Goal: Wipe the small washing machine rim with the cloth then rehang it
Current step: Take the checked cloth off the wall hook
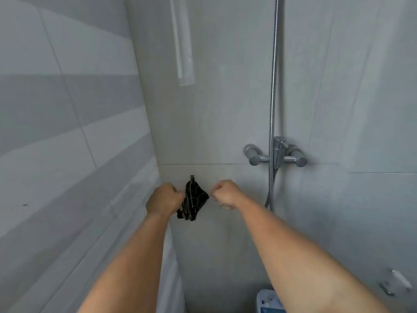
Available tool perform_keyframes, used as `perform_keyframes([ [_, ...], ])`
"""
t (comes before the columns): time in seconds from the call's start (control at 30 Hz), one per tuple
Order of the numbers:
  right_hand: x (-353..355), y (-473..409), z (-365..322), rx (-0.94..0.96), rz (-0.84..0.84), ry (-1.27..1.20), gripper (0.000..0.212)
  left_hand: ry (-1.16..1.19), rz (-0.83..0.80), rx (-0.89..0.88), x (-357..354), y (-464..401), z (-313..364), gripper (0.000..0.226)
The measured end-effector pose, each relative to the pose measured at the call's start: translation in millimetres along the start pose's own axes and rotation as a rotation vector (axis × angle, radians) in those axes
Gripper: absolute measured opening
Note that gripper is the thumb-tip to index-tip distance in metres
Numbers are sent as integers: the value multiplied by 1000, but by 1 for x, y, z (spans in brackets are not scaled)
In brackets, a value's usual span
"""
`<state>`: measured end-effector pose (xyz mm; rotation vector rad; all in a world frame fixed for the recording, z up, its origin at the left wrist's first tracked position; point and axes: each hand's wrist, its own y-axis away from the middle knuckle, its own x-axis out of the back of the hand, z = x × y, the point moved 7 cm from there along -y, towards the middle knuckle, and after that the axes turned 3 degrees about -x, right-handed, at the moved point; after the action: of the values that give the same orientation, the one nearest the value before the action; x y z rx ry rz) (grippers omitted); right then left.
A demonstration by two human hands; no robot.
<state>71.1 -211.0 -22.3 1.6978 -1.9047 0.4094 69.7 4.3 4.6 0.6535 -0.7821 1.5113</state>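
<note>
A dark cloth (194,201) with thin light stripes hangs from a small hook (192,177) on the grey tiled wall. My left hand (163,198) is closed on the cloth's left edge. My right hand (225,194) is closed at the cloth's right corner, pinching it. Both arms reach forward from the bottom of the view. A small part of a white and blue appliance (269,301), likely the washing machine, shows at the bottom edge under my right forearm.
A chrome shower mixer (276,154) is fixed to the wall at the right, with a hose (273,86) running up and down from it. A pale vertical bar (184,41) hangs above. A tiled wall closes in on the left. A small fitting (394,283) sits low right.
</note>
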Motion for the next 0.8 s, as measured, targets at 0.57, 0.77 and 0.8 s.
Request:
perform_keyframes([
  [0.57, -141, -143, 94, -362, -236, -996, 39, 875, -161, 401, -150, -108, -88, 29],
  [0.77, -105, -100, 52, -214, -373, -1180, 40, 887, -110, 287, -111, -84, -64, 44],
  [0.8, -98, -89, 46, -212, -371, -1167, 40, 782, -49, 235, -98, -76, -57, 47],
])
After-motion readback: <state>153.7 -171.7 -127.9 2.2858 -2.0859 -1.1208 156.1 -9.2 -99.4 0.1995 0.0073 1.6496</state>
